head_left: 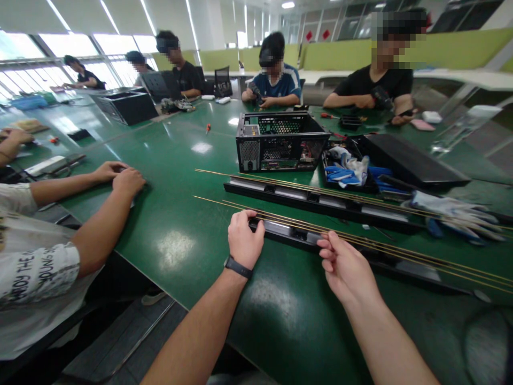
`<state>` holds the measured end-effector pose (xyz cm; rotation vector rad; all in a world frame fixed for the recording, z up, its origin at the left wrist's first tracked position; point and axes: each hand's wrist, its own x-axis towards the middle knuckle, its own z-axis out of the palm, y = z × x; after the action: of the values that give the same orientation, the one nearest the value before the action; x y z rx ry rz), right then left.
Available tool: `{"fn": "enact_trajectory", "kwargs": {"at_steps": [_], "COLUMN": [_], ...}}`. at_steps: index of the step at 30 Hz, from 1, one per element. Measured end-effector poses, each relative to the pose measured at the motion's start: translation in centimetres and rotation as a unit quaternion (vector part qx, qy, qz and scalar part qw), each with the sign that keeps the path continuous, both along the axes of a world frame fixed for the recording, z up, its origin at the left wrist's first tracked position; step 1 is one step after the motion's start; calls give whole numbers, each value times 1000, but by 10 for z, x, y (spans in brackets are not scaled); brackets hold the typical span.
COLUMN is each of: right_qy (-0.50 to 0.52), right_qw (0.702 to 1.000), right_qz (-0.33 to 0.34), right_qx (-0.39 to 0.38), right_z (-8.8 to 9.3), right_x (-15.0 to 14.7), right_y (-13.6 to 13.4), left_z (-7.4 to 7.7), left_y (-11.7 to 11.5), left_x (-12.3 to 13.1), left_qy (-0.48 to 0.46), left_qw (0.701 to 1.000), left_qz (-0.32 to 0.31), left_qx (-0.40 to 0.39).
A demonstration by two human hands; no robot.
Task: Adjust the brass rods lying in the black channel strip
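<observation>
A long black channel point(310, 239) lies slanting across the table, with thin brass-coloured rods point(401, 252) running along it and past its left end. My left hand point(245, 238), with a dark band on its wrist, is closed around the channel's left end; thumb and forefinger sit on either side. Farther right, my right hand point(347, 264) has its fingers curled, thumb and forefinger pinched together at one of the rods. Its grip point is partly hidden. A second black channel point(296, 199) with similar rods lies parallel, just behind.
Behind the channels stands an open black computer case point(280, 152). To its right are a black tray point(360, 184) with gloves, a dark flat panel point(412, 158) and another glove point(460, 214). A co-worker's hands point(128, 179) rest on the green table point(172, 246) at left; several people sit opposite.
</observation>
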<state>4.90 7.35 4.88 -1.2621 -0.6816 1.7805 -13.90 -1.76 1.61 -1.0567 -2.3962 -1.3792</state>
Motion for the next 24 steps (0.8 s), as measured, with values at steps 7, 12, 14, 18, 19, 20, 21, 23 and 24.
{"fn": "enact_trajectory", "kwargs": {"at_steps": [7,12,14,18,19,20,21,23,24], "right_qy": [8,0,-2,-10,-15,-20,-23,-24,-22], "right_qw": [1000,1000,1000,999,999,998,998,998,998], "right_qz": [-4,5,17,44,50,54,57,63,64], "right_qx": [1,1,2,0,-3,-6,-8,-8,-5], "right_z": [-1,1,2,5,6,7,8,9,9], "right_x": [-1,-2,-2,-1,-1,-1,-1,-1,-1], "right_y": [1,0,0,0,0,0,0,0,0], "left_z": [2,2,1,0,0,0,0,0,0], "left_y": [0,0,0,1,1,1,1,1,1], "left_x": [-1,0,0,0,0,0,-1,-1,-1], "left_qy": [-7,-5,-5,-9,-9,-10,-11,-12,-12], "left_qw": [1000,1000,1000,1000,1000,1000,1000,1000,1000], "left_qz": [7,10,9,11,11,12,12,11,11], "left_qx": [-4,-4,-1,6,9,11,12,11,10]}}
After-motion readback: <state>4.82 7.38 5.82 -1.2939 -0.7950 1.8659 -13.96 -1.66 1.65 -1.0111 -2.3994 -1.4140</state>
